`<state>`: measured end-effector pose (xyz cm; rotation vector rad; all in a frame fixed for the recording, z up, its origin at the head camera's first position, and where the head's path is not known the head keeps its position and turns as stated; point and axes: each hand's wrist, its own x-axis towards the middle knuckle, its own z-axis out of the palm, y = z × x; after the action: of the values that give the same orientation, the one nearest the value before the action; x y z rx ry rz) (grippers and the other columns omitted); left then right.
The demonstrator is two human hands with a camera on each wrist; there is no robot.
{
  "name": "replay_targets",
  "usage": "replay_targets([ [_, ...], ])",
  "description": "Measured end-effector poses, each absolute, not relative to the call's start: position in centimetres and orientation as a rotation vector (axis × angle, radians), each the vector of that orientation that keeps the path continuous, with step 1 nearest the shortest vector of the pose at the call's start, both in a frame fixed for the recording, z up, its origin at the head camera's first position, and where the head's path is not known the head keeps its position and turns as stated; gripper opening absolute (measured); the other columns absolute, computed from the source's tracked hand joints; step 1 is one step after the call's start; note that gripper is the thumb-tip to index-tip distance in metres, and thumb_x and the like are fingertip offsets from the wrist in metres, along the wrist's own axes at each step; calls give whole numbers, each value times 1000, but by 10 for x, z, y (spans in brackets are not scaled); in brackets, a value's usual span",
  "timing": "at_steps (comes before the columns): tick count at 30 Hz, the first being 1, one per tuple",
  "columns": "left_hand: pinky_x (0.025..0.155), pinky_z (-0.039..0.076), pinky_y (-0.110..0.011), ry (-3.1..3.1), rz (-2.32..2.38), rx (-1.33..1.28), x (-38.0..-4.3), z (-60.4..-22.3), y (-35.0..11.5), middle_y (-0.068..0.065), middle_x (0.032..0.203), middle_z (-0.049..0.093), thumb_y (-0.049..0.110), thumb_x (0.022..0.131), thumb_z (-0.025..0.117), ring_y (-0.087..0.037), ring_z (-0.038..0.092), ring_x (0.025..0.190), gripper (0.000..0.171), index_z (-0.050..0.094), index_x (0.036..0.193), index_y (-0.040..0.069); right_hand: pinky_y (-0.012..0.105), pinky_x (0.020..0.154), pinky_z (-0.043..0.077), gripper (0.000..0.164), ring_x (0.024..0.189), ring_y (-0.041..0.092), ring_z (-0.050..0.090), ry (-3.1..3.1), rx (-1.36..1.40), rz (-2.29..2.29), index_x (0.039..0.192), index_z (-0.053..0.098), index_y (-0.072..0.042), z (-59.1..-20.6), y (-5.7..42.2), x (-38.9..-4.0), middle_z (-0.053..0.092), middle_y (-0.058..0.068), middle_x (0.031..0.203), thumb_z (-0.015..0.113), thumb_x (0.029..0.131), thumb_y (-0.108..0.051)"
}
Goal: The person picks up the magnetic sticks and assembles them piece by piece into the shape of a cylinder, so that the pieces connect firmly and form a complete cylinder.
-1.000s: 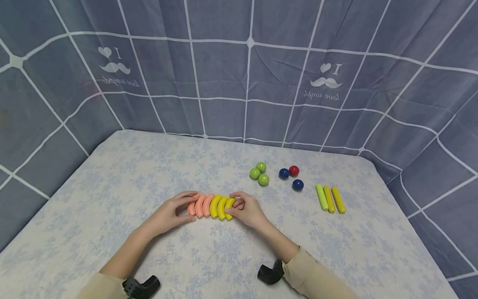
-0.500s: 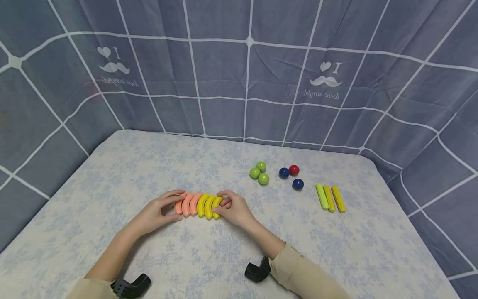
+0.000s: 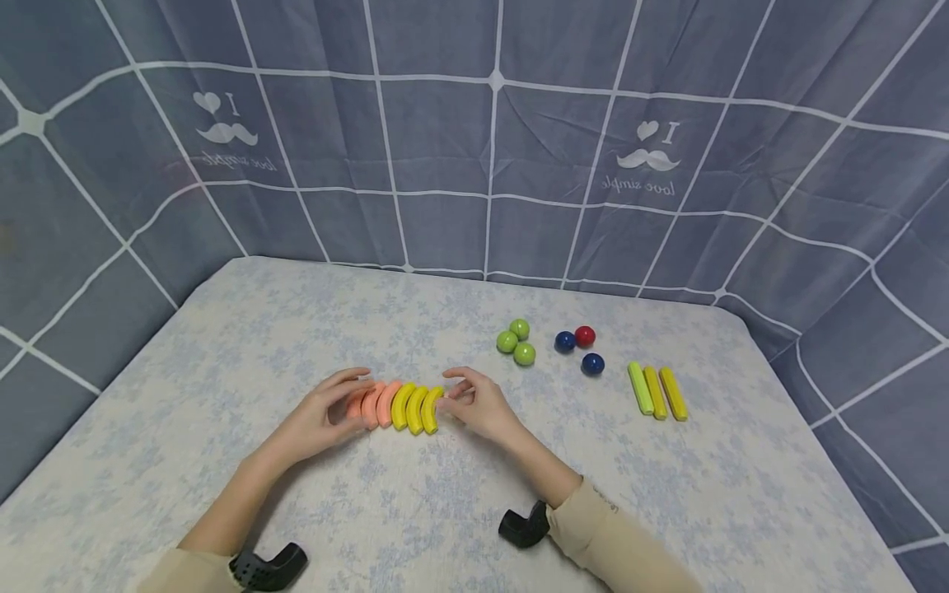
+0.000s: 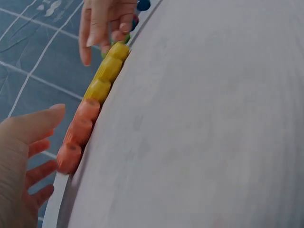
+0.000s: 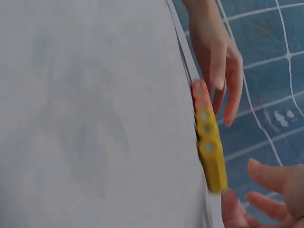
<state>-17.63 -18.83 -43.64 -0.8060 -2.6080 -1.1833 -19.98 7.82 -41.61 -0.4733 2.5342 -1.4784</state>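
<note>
A row of three pink banana-shaped pieces [image 3: 385, 405] and three yellow toy bananas [image 3: 416, 410] lies side by side on the table, pink on the left. My left hand [image 3: 317, 422] is spread around the pink end, thumb and fingers loosely apart, partly covering the outermost pink piece. At the yellow end, my right hand [image 3: 487, 410] stands just beside the last banana with its fingers relaxed. In the left wrist view, a gap shows between the left thumb and the pink pieces [image 4: 78, 131]. The right wrist view has the right fingers close by the nearest yellow banana [image 5: 213, 166].
Behind and right of the row sit three green balls [image 3: 524, 354], two dark blue balls [image 3: 592, 364] and a red ball [image 3: 585, 336]. Farther right lie one light green stick [image 3: 640, 388] and two yellow sticks [image 3: 674, 394]. A grid-patterned curtain [image 3: 445, 148] hangs behind the table [image 3: 415, 527].
Between both hands, the row slid left along the table, then stopped. Since then the fingers have loosened from both ends, and the right hand has drawn back slightly to the right.
</note>
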Motion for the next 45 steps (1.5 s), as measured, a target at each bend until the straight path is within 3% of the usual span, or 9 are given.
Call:
replay_targets([
  [8,95,36,-53,-2561,-1194,-873,-182,-434,-151,-14,125,53,16,78,73,-34,45,117,46,58,119,1,32,69,51,39,81,25,60,2812,-472,-1577,119,55,1,-405,142,-214,60,16,95,67,81,-4],
  [21,87,43,-45,-2583,-966,-874,-197,-434,-109,-3,108,63,26,78,72,-24,55,103,39,63,112,9,47,82,45,33,95,35,52,3171,-255,-1267,117,56,4,-408,247,-232,55,23,109,63,84,-2],
  [34,87,41,-46,-2678,-830,-836,-199,-436,-104,-3,100,63,31,79,70,-24,55,97,36,66,108,10,48,87,45,38,98,38,52,3065,-277,-1125,118,55,5,-416,261,-234,52,25,111,66,83,-5],
  [45,96,35,-46,-2703,-808,-849,-199,-433,-97,-4,96,62,22,78,68,-26,53,98,31,66,105,7,47,87,46,38,100,37,56,3017,-251,-1136,119,51,1,-420,257,-232,55,25,114,64,84,-3],
])
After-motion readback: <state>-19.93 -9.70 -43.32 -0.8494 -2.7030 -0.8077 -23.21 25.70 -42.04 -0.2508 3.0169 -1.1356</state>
